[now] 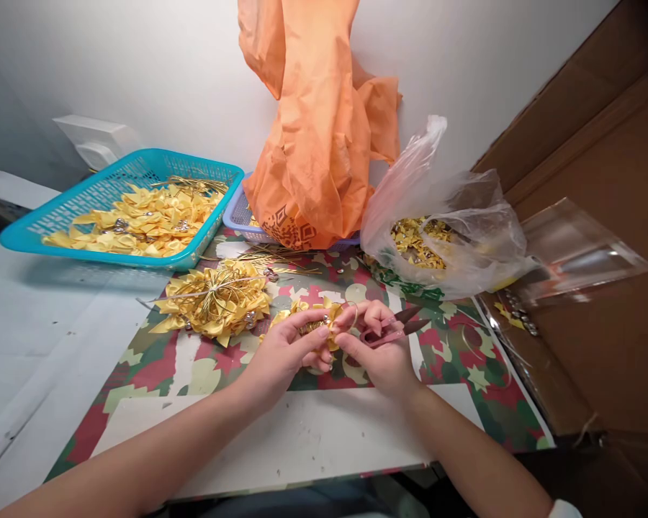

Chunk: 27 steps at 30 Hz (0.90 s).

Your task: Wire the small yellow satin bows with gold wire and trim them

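My left hand (294,344) holds a yellow ribbon flower piece (330,320) with gold wire, its thumb and fingers closed round it. My right hand (375,345) meets it from the right, thumb and finger pinching the gold wire at the piece. Dark-bladed scissors (405,322) with pink handles hang in the curled fingers of my right hand, blades pointing right. To the left of my hands lies a bundle of yellow ribbon flowers (216,298), its gold wires gathered at the centre by a pale tie. Fingers partly hide the piece being held.
A teal basket (194,255) of yellow flowers stands back left. Behind my hands, an orange bag (318,165) rests over a purple basket (237,210). An open clear plastic bag (464,252) sits at right, near cardboard (599,288). Loose gold wires (281,257) lie behind the bundle.
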Motion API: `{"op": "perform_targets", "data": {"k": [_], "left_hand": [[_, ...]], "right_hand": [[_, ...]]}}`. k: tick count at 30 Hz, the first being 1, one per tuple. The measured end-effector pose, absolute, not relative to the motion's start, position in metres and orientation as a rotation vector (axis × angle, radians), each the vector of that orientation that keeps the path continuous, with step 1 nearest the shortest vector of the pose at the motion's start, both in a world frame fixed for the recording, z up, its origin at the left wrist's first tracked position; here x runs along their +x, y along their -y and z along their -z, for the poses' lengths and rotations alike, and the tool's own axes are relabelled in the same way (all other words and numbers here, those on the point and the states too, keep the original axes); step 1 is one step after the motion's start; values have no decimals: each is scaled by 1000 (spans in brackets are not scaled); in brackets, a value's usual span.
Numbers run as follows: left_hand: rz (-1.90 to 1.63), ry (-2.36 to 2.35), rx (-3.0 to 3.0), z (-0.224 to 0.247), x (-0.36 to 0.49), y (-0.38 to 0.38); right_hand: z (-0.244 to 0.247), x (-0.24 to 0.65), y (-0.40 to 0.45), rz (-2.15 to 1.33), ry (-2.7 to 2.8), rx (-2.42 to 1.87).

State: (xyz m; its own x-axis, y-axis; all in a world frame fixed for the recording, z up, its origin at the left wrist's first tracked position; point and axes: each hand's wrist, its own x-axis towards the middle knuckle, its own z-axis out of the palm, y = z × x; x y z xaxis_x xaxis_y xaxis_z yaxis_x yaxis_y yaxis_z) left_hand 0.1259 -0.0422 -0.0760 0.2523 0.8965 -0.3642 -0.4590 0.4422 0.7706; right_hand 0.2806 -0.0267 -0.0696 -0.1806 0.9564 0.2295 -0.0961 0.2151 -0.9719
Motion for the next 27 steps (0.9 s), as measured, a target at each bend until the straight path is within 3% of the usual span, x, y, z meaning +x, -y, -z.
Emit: {"op": "perform_targets", "data": {"k": [9, 14, 27], "left_hand": [[-1007, -907, 544, 76, 125, 41], [-1030, -953, 632, 78, 126, 42], [-962, -1016, 723, 74, 129, 43]], "right_hand": [[78, 307, 7, -1253, 1403, -856], [72, 311, 12, -1044, 1713, -1055], [70, 293, 24, -704, 1800, -942]]}}
